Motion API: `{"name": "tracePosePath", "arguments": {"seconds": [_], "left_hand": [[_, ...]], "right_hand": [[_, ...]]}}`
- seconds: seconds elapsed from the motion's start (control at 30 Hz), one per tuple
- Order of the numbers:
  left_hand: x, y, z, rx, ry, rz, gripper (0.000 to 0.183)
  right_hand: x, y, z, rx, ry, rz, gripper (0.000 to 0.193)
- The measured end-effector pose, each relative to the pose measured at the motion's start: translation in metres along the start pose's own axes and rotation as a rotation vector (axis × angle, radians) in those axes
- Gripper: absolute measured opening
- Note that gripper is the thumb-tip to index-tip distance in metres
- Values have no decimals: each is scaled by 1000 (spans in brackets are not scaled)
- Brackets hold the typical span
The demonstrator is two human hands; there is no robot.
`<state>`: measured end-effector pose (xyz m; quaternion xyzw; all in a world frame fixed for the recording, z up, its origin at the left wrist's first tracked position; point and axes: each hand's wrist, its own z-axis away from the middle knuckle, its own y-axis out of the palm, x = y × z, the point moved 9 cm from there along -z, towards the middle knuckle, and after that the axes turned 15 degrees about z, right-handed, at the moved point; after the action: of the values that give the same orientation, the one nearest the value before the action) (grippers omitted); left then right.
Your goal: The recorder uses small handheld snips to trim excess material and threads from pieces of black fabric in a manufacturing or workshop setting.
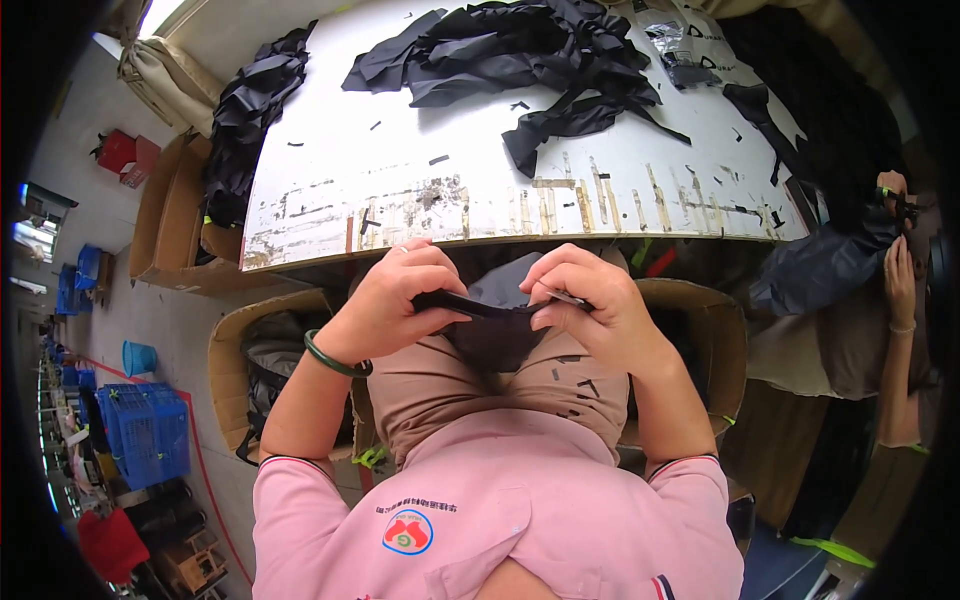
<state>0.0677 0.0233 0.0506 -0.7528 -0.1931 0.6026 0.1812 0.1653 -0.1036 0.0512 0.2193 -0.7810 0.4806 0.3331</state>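
Left hand (pixel 405 295) and right hand (pixel 597 300) held slightly apart above lap (pixel 420 392), fingers curled, thumbs pinching toward forefingers; elbows bent, forearms (pixel 312 395) angled inward.

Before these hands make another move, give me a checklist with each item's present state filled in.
1. Left hand has a grip on the black fabric: ok, its fingers are closed on one end.
2. Right hand has a grip too: ok, thumb and index finger pinch the fabric.
3. Thin object in the right hand identified: cannot tell, only a narrow edge shows.
4. Trousers free of scraps: not ok, small black scraps lie on them.
5. White table free of loose bits: not ok, dark pieces are scattered over it.
6. Co-worker's hands apart from this fabric: ok, they are at far right.
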Motion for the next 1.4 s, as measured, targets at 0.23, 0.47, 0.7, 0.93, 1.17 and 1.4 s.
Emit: {"name": "tracePosePath", "arguments": {"seconds": [0.23,0.47,0.7,0.93,1.17,1.4], "left_hand": [[63,47,6,238,-270,1295,24],[78,105,-12,234,-351,1285,36],[49,24,-11,-328,-19,770,29],[38,48,0,-359,-135,965,23],[36,46,-2,-383,-70,953,15],[45,45,5,-476,-110,1202,11]], "right_hand": [[35,26,-13,161,-203,-635,16],[43,31,-20,97,-227,-583,19],[-13,3,-7,-70,111,-261,11],[-31,17,-10,-12,288,-322,12],[-39,29,-10,52,311,-464,12],[-31,34,1,-96,329,-566,15]]}}
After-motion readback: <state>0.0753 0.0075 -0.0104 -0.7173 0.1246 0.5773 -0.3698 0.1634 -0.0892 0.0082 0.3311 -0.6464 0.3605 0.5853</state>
